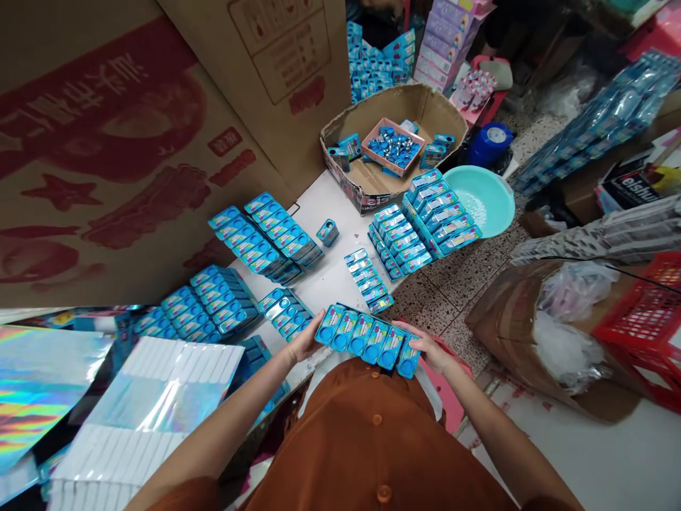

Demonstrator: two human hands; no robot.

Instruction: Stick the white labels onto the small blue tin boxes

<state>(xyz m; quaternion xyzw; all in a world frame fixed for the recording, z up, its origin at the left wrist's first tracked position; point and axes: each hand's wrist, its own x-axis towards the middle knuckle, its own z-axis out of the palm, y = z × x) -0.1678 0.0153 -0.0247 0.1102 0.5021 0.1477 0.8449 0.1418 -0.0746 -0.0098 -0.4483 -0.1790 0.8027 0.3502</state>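
Row of blue boxes (367, 338) sits between left hand (306, 342) and right hand (428, 350), clamped on opposite ends, by the worktop's (318, 193) near edge. Probably light, stiffish, slick-faced; middle units could slip out, so best squeezed evenly endwise, supported beneath.

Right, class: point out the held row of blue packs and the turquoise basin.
Held row of blue packs (374, 341), head view: printed face, near its middle.
Turquoise basin (499, 198), head view: bare inside.

Rust-brn shirt (330, 454), round orange-brn btns (384, 495) down front, matching slvs (186, 495).
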